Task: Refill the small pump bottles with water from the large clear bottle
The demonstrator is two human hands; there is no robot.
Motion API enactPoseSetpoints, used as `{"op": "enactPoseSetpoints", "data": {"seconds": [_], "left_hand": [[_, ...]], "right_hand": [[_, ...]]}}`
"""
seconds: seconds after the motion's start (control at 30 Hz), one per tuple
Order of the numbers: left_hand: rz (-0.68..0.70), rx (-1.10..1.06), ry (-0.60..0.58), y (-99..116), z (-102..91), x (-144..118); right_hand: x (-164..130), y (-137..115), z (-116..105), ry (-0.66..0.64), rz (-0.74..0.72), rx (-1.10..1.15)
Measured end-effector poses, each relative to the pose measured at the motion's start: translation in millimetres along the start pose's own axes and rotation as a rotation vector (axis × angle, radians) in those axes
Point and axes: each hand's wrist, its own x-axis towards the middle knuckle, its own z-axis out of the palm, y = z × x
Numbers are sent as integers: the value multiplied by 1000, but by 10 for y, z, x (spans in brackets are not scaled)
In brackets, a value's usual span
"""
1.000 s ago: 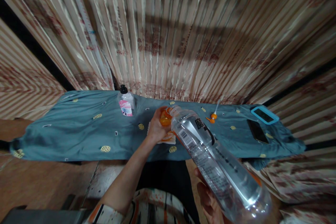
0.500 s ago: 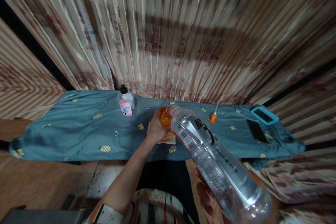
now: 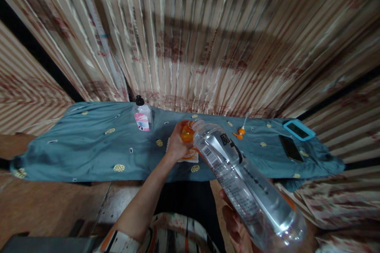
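The right hand point(image 3: 237, 227) at the near edge holds a large clear plastic water bottle point(image 3: 243, 184) by its base — fingers wrapped under the wide end, so the grip is clamped on the bottle. The bottle is tipped far over, its open neck pointing away and to the left, with black printed characters and a barcode showing on its label. The mouth of the bottle meets a small orange plastic vessel point(image 3: 187, 133), which the left hand point(image 3: 177, 142) holds just above the bench; the fingers curl around the orange vessel's left side, a closed grip on it. Whether water is passing from the bottle cannot be made out.

Under the left hand lies a white cloth or paper with orange marks point(image 3: 190, 155), touching the hand's heel. All of this sits on a long bench covered with a blue-green cloth dotted with yellow rounds point(image 3: 89, 150).

Far left of the hands stands a small clear pump bottle with a black top and a pink label point(image 3: 142, 117), upright and well apart from them. To the right of the bottle neck lie small orange pieces with a thin white stem point(image 3: 241, 130). Further right — near the bench's end — a dark phone point(image 3: 291, 148) lies flat, and beside it a dark screen in a light blue case point(image 3: 299, 130). Striped, printed curtains point(image 3: 192, 39) hang behind the bench.
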Motion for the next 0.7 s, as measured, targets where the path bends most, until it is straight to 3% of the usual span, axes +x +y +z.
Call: {"op": "enactPoseSetpoints", "data": {"seconds": [0.4,0.7], "left_hand": [[7,14,9,49,7,-3],[7,16,-5,37,-1,3]], "right_hand": [[16,16,-61,18,14,13],[-38,-21,9,-15,22,14]]}}
